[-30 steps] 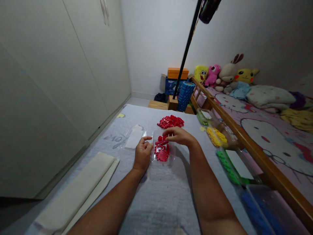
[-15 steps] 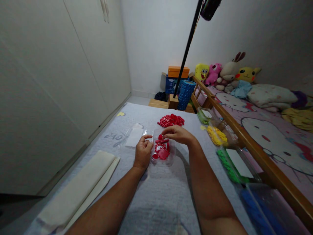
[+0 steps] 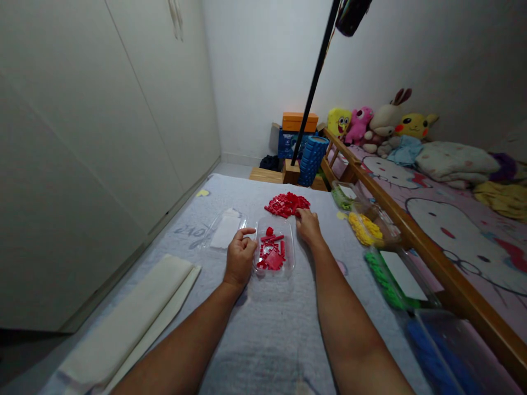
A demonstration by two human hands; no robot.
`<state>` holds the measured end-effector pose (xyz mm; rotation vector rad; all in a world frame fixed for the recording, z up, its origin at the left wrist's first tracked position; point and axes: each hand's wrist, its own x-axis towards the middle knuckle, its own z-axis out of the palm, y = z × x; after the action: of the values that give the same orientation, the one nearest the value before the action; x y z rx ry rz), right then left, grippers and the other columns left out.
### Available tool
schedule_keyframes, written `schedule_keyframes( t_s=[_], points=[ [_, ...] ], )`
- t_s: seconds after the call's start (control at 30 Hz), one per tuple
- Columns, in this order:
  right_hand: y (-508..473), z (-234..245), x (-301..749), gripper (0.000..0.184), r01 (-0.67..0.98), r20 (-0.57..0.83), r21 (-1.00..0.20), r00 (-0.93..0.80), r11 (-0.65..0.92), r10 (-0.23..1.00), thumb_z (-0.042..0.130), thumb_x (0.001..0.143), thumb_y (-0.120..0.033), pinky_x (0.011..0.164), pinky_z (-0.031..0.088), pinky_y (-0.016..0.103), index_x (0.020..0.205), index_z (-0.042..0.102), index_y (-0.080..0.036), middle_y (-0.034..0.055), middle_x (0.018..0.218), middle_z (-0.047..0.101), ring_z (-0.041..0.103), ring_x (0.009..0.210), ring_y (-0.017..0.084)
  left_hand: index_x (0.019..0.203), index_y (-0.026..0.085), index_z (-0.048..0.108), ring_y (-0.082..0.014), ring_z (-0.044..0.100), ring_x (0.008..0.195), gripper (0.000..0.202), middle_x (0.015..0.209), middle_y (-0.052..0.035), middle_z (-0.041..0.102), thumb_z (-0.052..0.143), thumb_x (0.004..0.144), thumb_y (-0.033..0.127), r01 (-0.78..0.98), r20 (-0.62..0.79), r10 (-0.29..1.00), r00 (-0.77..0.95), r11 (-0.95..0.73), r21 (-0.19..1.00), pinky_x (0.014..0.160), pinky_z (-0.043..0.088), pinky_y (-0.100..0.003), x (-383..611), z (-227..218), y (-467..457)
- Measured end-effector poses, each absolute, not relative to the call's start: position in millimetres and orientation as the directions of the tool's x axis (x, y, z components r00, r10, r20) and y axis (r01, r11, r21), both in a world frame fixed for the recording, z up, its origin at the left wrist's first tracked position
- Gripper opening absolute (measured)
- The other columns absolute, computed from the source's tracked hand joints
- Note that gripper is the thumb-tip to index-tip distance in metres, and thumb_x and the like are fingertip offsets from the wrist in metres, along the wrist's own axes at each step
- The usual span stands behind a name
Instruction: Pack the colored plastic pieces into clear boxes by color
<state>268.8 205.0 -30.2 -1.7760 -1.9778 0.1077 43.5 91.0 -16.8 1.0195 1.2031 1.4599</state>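
Observation:
A clear plastic box [image 3: 291,263] stands in front of me with several red plastic building pieces [image 3: 274,259] lying in it. At its left wall is my left hand [image 3: 241,252], thumb and fingers closed on the rim with the index finger reaching over. Behind the box lies a heap of red building pieces [image 3: 284,204]. My right hand [image 3: 308,226] is at the heap's near right edge, fingertips pinched on a red piece there; the piece's shape is mostly hidden.
Left of the box lies a clear lid [image 3: 207,237] with a white label [image 3: 226,227]. A folded cream cloth [image 3: 135,318] is nearer left. Along the right edge stand boxes of green [image 3: 385,280], yellow [image 3: 364,227] and blue pieces [image 3: 436,351], beside a wooden bed rail [image 3: 395,236].
My right hand has moved from above the box, back and to the right, to the red heap. My left hand stays at the box's left wall.

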Motion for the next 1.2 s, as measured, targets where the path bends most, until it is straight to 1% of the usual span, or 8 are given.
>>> schedule_keyframes(
  t_s=[0.23, 0.4, 0.5, 0.7, 0.8, 1.0, 1.1, 1.2],
  points=[
    [206, -36, 269, 0.028, 0.899, 0.307, -0.422, 0.019, 0.119, 0.951, 0.053, 0.079, -0.009, 0.097, 0.039, 0.036, 0.099, 0.072, -0.017, 0.0135, 0.107, 0.069, 0.056, 0.103, 0.025, 0.102, 0.019, 0.057, -0.0078, 0.027, 0.045, 0.03, 0.051, 0.0125, 0.031, 0.062, 0.074, 0.03, -0.194, 0.024, 0.982, -0.189, -0.062, 0.979, 0.046, 0.023, -0.019, 44, -18, 90],
    [206, -20, 271, 0.021, 0.746, 0.342, -0.636, 0.043, 0.198, 0.939, 0.054, 0.075, -0.015, 0.085, 0.045, 0.032, 0.087, 0.07, -0.019, 0.0054, 0.091, 0.068, 0.058, 0.085, 0.019, 0.102, 0.019, 0.057, -0.0076, 0.026, 0.045, 0.03, 0.051, 0.0126, 0.031, 0.063, 0.075, 0.03, -0.193, 0.02, 0.981, -0.191, -0.058, 0.98, 0.047, 0.023, -0.018, 43, -20, 91],
    [203, 0, 267, 0.017, 0.585, 0.329, -0.759, -0.034, 0.286, 0.944, 0.057, 0.072, -0.022, 0.076, 0.046, 0.03, 0.083, 0.068, -0.018, 0.0036, 0.086, 0.065, 0.057, 0.078, 0.017, 0.101, 0.019, 0.058, -0.0079, 0.027, 0.045, 0.029, 0.05, 0.0124, 0.032, 0.062, 0.074, 0.03, -0.161, 0.023, 0.979, -0.203, -0.057, 0.985, 0.047, 0.024, -0.019, 43, -18, 91],
    [186, 38, 245, 0.013, 0.34, 0.237, -0.877, -0.31, 0.34, 0.921, 0.059, 0.069, -0.025, 0.07, 0.046, 0.028, 0.078, 0.065, -0.018, 0.0016, 0.08, 0.062, 0.056, 0.072, 0.015, 0.099, 0.019, 0.058, -0.0084, 0.027, 0.045, 0.027, 0.05, 0.0123, 0.032, 0.061, 0.074, 0.028, -0.129, 0.029, 0.976, -0.214, -0.058, 0.99, 0.047, 0.024, -0.019, 44, -14, 90],
    [183, 45, 245, 0.014, 0.335, 0.263, -0.873, -0.287, 0.354, 0.921, 0.058, 0.07, -0.024, 0.075, 0.046, 0.029, 0.08, 0.066, -0.018, 0.0019, 0.083, 0.065, 0.058, 0.078, 0.015, 0.1, 0.018, 0.058, -0.0083, 0.027, 0.045, 0.028, 0.05, 0.0124, 0.032, 0.061, 0.074, 0.028, -0.128, 0.027, 0.977, -0.211, -0.055, 0.99, 0.047, 0.024, -0.019, 44, -15, 90],
    [197, 26, 267, 0.017, 0.508, 0.259, -0.809, -0.14, 0.294, 0.956, 0.053, 0.073, -0.02, 0.074, 0.045, 0.029, 0.081, 0.067, -0.018, 0.0021, 0.08, 0.067, 0.059, 0.075, 0.016, 0.101, 0.019, 0.057, -0.0083, 0.027, 0.045, 0.028, 0.051, 0.0126, 0.031, 0.061, 0.075, 0.029, -0.146, 0.037, 0.979, -0.198, -0.066, 0.987, 0.047, 0.024, -0.019, 43, -17, 91],
    [204, 9, 272, 0.023, 0.667, 0.265, -0.7, -0.09, 0.256, 0.96, 0.05, 0.074, -0.014, 0.083, 0.046, 0.032, 0.085, 0.069, -0.018, 0.0046, 0.088, 0.07, 0.061, 0.084, 0.019, 0.101, 0.019, 0.057, -0.0081, 0.027, 0.045, 0.029, 0.051, 0.0127, 0.031, 0.062, 0.074, 0.029, -0.164, 0.036, 0.979, -0.199, -0.069, 0.984, 0.047, 0.024, -0.019, 44, -17, 92],
    [206, -7, 269, 0.038, 0.797, 0.288, -0.547, -0.107, 0.256, 0.951, 0.05, 0.073, -0.007, 0.1, 0.039, 0.039, 0.102, 0.071, -0.017, 0.0108, 0.113, 0.07, 0.058, 0.109, 0.024, 0.1, 0.018, 0.058, -0.0079, 0.028, 0.045, 0.029, 0.051, 0.0126, 0.031, 0.062, 0.073, 0.029, -0.168, 0.038, 0.978, -0.207, -0.074, 0.983, 0.047, 0.024, -0.019, 45, -17, 91]
  ],
)
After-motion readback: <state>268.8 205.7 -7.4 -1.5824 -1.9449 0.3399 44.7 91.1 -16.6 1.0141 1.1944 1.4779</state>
